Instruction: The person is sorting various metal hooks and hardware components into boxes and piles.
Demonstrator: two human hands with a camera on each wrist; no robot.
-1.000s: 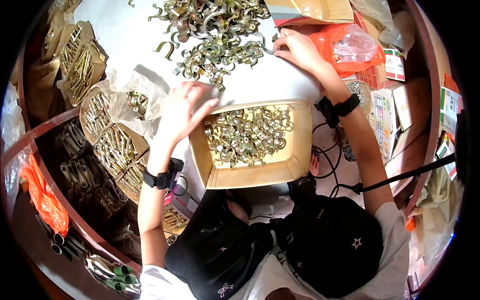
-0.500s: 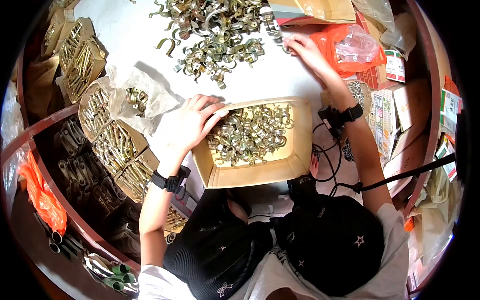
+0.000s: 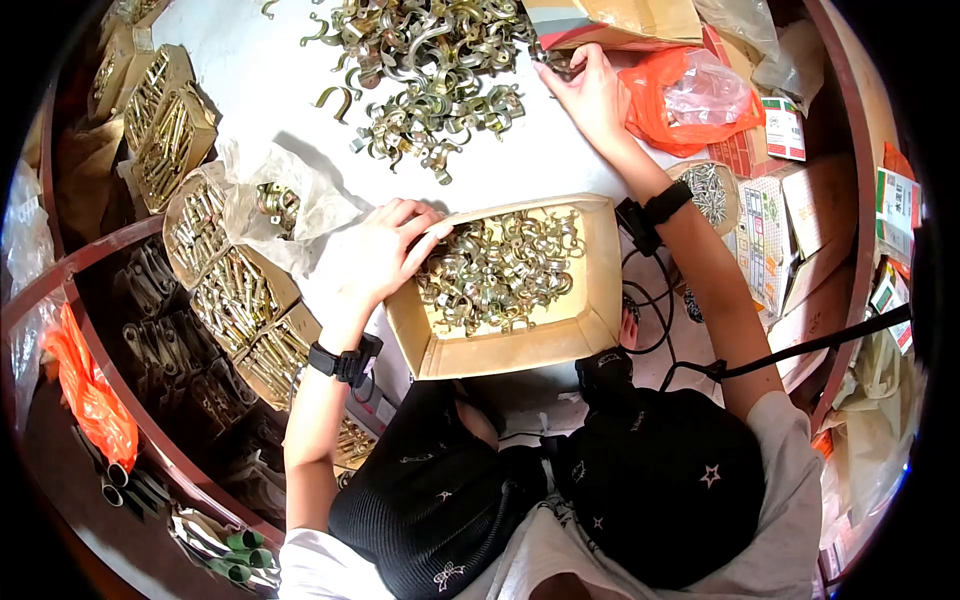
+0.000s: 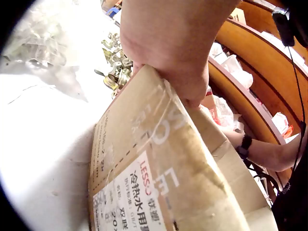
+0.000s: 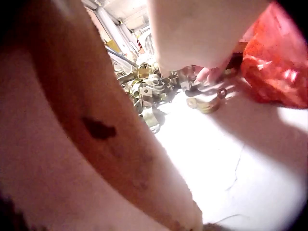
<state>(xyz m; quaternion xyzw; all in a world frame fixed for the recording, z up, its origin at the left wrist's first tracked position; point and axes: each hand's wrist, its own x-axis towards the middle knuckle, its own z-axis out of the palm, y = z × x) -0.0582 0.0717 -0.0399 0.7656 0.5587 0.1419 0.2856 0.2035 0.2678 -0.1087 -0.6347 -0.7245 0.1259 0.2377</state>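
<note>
In the head view, my left hand (image 3: 368,255) grips the left rim of an open cardboard box (image 3: 500,357), which holds many small metal clamps (image 3: 490,265). The left wrist view shows that hand (image 4: 180,72) bent over a corner of the box (image 4: 192,159). Beyond the box lies a loose pile of larger curved clamps (image 3: 435,110). At the pile's right edge, my right hand (image 3: 597,100) has its thumb and fingers around some clamps, partly hidden by the hand. In the right wrist view its fingertips touch a clamp, and another clamp (image 5: 207,103) lies just below them.
Boxes of long bolts (image 3: 235,300) stand at the left, beside a plastic bag with clamps (image 3: 290,205). An orange-red bag (image 3: 650,110) and a tilted carton (image 3: 620,22) are near my right hand. A round container of screws (image 3: 708,195) and a black cable (image 3: 820,355) are at the right.
My left hand has come down onto the box rim and now stays there. My right hand went out from the pile's edge, then back left and up to the clamps beside the tilted carton.
</note>
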